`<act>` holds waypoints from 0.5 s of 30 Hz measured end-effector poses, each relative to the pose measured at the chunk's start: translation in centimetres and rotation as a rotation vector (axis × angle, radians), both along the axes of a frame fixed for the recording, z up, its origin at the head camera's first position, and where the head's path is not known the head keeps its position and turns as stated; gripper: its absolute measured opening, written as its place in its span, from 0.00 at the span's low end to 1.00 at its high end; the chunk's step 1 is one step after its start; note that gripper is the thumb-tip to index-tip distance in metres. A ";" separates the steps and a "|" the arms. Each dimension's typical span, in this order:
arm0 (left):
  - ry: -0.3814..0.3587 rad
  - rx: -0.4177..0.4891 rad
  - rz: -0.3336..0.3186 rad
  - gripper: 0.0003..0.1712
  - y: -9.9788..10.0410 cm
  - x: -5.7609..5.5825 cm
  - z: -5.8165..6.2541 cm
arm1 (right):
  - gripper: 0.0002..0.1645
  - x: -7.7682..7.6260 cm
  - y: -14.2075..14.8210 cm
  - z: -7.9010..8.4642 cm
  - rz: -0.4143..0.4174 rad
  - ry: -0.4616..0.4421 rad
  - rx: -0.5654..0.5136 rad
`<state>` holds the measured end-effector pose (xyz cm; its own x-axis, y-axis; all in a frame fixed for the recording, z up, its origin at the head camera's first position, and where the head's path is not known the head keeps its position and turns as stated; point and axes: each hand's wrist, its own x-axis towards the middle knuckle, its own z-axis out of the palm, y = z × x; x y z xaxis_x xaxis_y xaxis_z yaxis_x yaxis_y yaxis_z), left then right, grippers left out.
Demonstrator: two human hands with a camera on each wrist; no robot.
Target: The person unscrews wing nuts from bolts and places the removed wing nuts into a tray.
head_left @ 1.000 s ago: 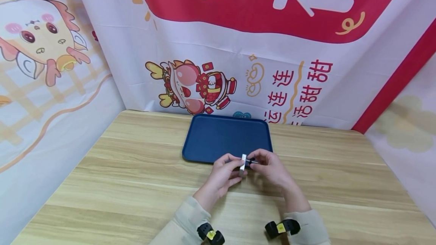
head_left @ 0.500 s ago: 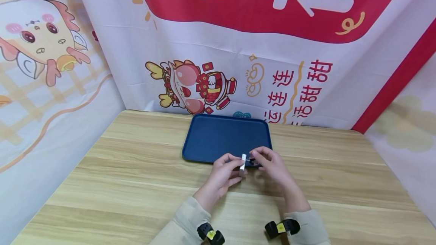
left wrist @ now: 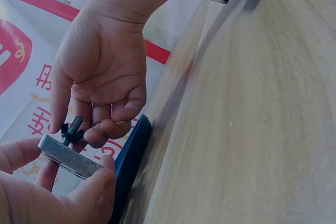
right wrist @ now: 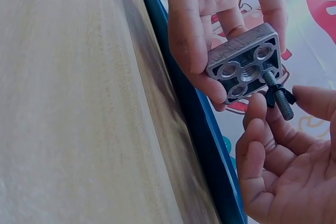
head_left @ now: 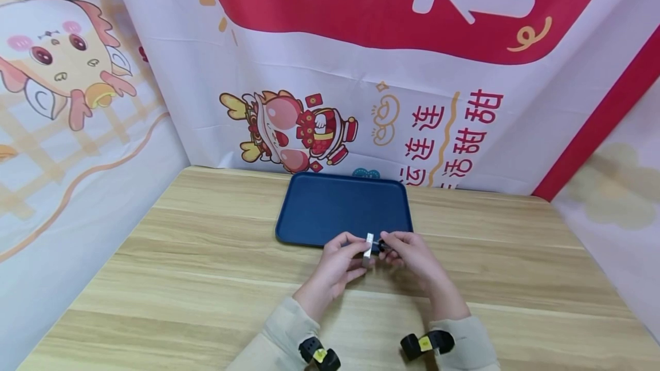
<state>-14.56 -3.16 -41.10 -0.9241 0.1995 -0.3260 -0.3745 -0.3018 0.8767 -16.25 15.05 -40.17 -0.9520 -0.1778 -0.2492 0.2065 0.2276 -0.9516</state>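
Note:
My left hand holds a small square metal plate by its edges, above the table just in front of the tray. Several round holes show in its face in the right wrist view. A threaded bolt sticks out from one corner hole. On its shaft sits a black wing nut, a short way off the plate. The thumb and forefinger of my right hand pinch the nut's wings from both sides, while the other fingers curl loosely below. The bolt's far end is hidden behind the plate.
A dark blue tray lies at the back of the wooden table, close behind both hands. A printed cloth hangs along the table's back edge, and further cloth covers the left and right sides.
My right hand's fingers have shifted around the wing nut, lifting a little and then coming down again with the thumb on top. The left hand and the plate have stayed in place.

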 end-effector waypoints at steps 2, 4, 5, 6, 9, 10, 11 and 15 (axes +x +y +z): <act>0.000 -0.003 -0.002 0.06 0.0 0.0 0.0 | 0.22 0.0 0.1 0.0 0.007 -0.004 -0.008; -0.001 -0.005 -0.004 0.06 0.0 0.1 0.0 | 0.21 0.0 0.2 0.0 0.015 -0.009 -0.016; -0.001 -0.005 -0.005 0.06 0.1 0.1 0.0 | 0.21 0.0 0.2 0.0 0.019 -0.010 -0.019; 0.000 -0.006 -0.005 0.06 0.1 0.1 0.0 | 0.20 0.0 0.3 0.0 0.023 -0.011 -0.023; 0.002 -0.002 -0.004 0.05 0.1 0.1 0.0 | 0.20 0.0 0.4 0.1 0.036 -0.012 -0.032; 0.002 -0.002 -0.004 0.05 0.1 0.1 0.0 | 0.20 0.0 0.4 0.1 0.040 -0.011 -0.035; 0.002 -0.002 -0.003 0.05 0.1 0.1 0.0 | 0.20 0.0 0.4 0.1 0.044 -0.011 -0.040; 0.000 -0.002 -0.002 0.05 0.2 0.1 0.0 | 0.20 0.1 0.5 0.2 0.063 -0.011 -0.055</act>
<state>-14.42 -2.99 -41.14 -0.9236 0.2003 -0.3267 -0.3753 -0.2993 0.8773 -16.17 15.54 -39.98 -0.9359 -0.2508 -0.2473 0.2036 0.1878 -0.9609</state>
